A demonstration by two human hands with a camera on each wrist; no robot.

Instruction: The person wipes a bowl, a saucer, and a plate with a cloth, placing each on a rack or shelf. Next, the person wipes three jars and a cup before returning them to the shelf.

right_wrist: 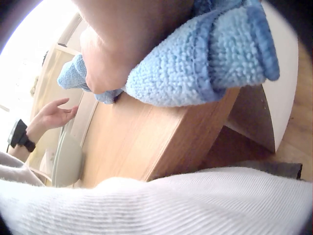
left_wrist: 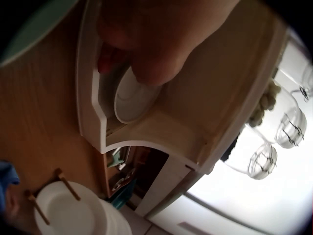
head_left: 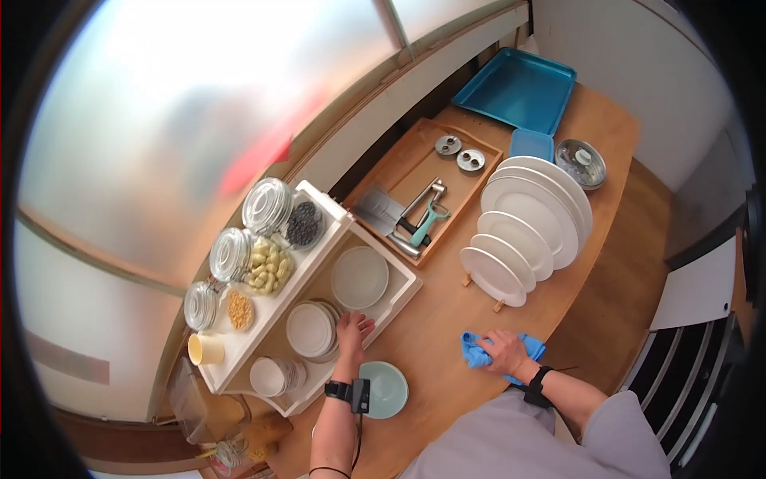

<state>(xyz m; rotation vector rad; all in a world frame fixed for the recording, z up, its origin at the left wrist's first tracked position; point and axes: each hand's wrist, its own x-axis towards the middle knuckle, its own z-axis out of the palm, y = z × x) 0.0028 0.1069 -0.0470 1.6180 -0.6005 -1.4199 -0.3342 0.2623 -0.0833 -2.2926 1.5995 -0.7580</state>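
My right hand point(head_left: 507, 353) grips a bunched blue cloth point(head_left: 476, 355) at the front edge of the wooden table. Seen from the right wrist, the fuzzy cloth point(right_wrist: 176, 68) bulges out on both sides of that hand and lies over the table edge. My left hand point(head_left: 351, 334) is at the front lip of the white shelf rack, fingers loosely extended and holding nothing. Beside it, inside the lower shelf, is a stack of small white dishes point(head_left: 309, 329). A pale green bowl point(head_left: 384, 391) stands on the table close to the left wrist.
White plates point(head_left: 527, 231) stand upright in a wooden rack. Behind them are a lidded glass bowl point(head_left: 581, 165) and a blue tray point(head_left: 519, 88). A wooden tray point(head_left: 460, 215) holds a peeler point(head_left: 431, 222) and other utensils. Glass jars point(head_left: 267, 206) line the rack's top shelf.
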